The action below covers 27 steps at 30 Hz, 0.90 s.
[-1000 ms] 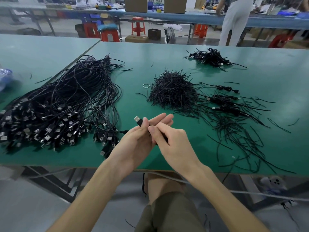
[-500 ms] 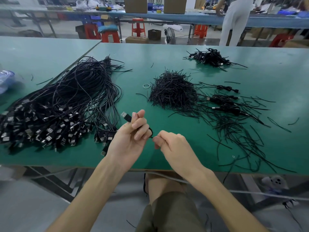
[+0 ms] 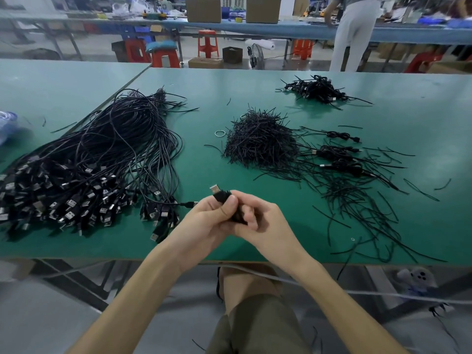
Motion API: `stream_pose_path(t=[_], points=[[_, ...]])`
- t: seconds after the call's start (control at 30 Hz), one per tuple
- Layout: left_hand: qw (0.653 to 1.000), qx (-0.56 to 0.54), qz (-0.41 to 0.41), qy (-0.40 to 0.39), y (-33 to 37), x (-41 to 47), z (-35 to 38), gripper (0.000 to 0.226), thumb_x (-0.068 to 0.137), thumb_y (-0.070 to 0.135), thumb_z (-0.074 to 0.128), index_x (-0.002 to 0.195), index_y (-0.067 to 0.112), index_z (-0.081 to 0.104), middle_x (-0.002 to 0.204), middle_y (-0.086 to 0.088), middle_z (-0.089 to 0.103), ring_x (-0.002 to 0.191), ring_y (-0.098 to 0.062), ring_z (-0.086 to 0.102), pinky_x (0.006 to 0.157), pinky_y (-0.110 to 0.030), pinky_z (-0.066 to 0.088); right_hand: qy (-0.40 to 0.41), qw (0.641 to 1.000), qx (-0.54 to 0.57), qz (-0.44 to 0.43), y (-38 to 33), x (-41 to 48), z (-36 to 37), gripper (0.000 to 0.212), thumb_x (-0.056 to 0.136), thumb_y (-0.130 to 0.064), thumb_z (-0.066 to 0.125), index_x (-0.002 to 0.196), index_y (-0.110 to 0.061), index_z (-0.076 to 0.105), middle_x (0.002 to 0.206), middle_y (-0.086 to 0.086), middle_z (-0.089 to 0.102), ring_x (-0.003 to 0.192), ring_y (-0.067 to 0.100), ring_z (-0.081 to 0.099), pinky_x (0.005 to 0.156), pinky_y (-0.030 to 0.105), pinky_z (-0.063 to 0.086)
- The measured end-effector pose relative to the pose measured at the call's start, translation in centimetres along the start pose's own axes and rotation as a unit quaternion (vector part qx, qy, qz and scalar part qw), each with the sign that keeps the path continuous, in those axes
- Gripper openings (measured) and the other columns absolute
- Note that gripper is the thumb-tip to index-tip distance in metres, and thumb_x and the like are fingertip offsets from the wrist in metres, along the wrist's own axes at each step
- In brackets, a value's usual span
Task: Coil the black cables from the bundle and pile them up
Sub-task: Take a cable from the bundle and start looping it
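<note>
At the near edge of the worktop [image 3: 421, 118], at 6 o'clock, both hands meet above the green surface, forearms rising in from below. The left hand [image 3: 201, 224] curls round a small coiled cable [image 3: 223, 196], thumb pressed on top, with the silver USB plug poking out toward 11 o'clock. The right hand [image 3: 268, 224] closes on the coil's other end from 3 o'clock, fingers bent tight against the left ones.

Most of the coil is buried between the fingers, so its loops cannot be counted, and the right fingertips are blurred. A thin tail runs from the left hand toward 9 o'clock, ending beside the bundle [image 3: 89, 162], whose left end is cut off by the frame.

The pile [image 3: 316, 89] of coiled cables lies far off at 1 o'clock. A heap of ties [image 3: 260, 141] sits at 12 o'clock, with strays spreading to 3 o'clock and reaching the near edge. Bare green lies between bundle and ties, just beyond the hands.
</note>
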<state>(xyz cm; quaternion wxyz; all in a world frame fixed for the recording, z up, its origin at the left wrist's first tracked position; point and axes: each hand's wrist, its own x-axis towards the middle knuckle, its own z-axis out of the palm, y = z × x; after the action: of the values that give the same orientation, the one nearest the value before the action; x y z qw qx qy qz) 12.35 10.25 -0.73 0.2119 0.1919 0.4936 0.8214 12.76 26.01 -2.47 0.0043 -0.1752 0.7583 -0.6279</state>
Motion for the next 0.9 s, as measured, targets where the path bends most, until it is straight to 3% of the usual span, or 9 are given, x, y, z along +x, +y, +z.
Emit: stream_pose_path(t=[0.1,0.17,0.27,0.5,0.63,0.77,0.9], points=[[0.999,0.042,-0.014,-0.019,0.3,0.0,-0.7,0.025,0.103,0.010,0.044,0.098,0.003,0.068,0.087,-0.017,0.062,0.091,-0.030,0.065,0.086,-0.035,0.053,0.014,1.000,-0.020,0.003,0.3,-0.2,-0.1,0.050,0.083,-0.001,0.078,0.125,-0.026,0.069,0.072,-0.022,0.056,0.068,0.006,0.047,0.083,0.048,0.056],[0.996,0.073,-0.017,-0.036,0.4,0.0,-1.2,0.021,0.102,0.010,0.046,0.100,0.000,0.065,0.094,-0.021,0.060,0.097,-0.034,0.064,0.089,-0.038,0.052,0.031,0.999,-0.023,0.005,0.1,-0.4,0.0,0.048,0.079,-0.009,0.076,0.124,-0.023,0.070,0.087,-0.022,0.067,0.076,0.003,0.061,0.086,0.044,0.060],[0.995,0.086,-0.010,-0.049,0.4,-0.2,-1.5,0.022,0.101,0.014,0.050,0.106,-0.002,0.065,0.096,-0.019,0.065,0.102,-0.035,0.065,0.093,-0.038,0.052,0.067,0.997,-0.020,-0.009,0.0,-0.8,0.4,0.045,0.077,-0.016,0.077,0.121,-0.019,0.070,0.107,-0.007,0.072,0.102,0.015,0.070,0.090,0.042,0.059],[0.990,0.134,0.002,-0.050,1.7,0.5,-2.1,0.019,0.102,0.009,0.050,0.102,-0.002,0.065,0.094,-0.024,0.066,0.097,-0.033,0.066,0.094,-0.038,0.052,0.158,0.987,-0.028,-0.014,0.1,-1.0,1.7,0.033,0.086,-0.011,0.076,0.111,-0.027,0.063,0.094,-0.005,0.069,0.082,0.011,0.065,0.080,0.030,0.057],[0.982,0.189,0.005,-0.007,1.1,0.3,-2.2,0.017,0.100,0.013,0.056,0.098,-0.002,0.065,0.091,-0.020,0.069,0.094,-0.032,0.067,0.092,-0.041,0.054,0.124,0.987,-0.096,-0.030,0.2,-0.8,1.6,0.035,0.088,-0.006,0.073,0.120,-0.018,0.065,0.106,-0.006,0.068,0.094,0.010,0.064,0.082,0.019,0.050],[0.963,0.265,0.021,0.040,0.5,0.6,-2.1,0.013,0.096,0.006,0.054,0.099,-0.003,0.064,0.084,-0.008,0.069,0.084,-0.016,0.068,0.082,-0.025,0.054,0.117,0.981,-0.151,-0.038,0.7,-0.6,1.4,0.042,0.088,-0.008,0.075,0.128,-0.014,0.064,0.116,-0.005,0.068,0.104,0.007,0.061,0.091,0.017,0.048],[0.916,0.379,0.008,0.129,0.0,0.5,-2.0,0.011,0.096,0.006,0.065,0.090,0.015,0.069,0.088,-0.007,0.067,0.079,-0.021,0.067,0.072,-0.030,0.057,0.123,0.970,-0.204,-0.048,1.1,-0.7,1.1,0.049,0.087,0.000,0.071,0.133,-0.015,0.061,0.120,-0.009,0.064,0.109,0.004,0.057,0.095,0.010,0.043]])
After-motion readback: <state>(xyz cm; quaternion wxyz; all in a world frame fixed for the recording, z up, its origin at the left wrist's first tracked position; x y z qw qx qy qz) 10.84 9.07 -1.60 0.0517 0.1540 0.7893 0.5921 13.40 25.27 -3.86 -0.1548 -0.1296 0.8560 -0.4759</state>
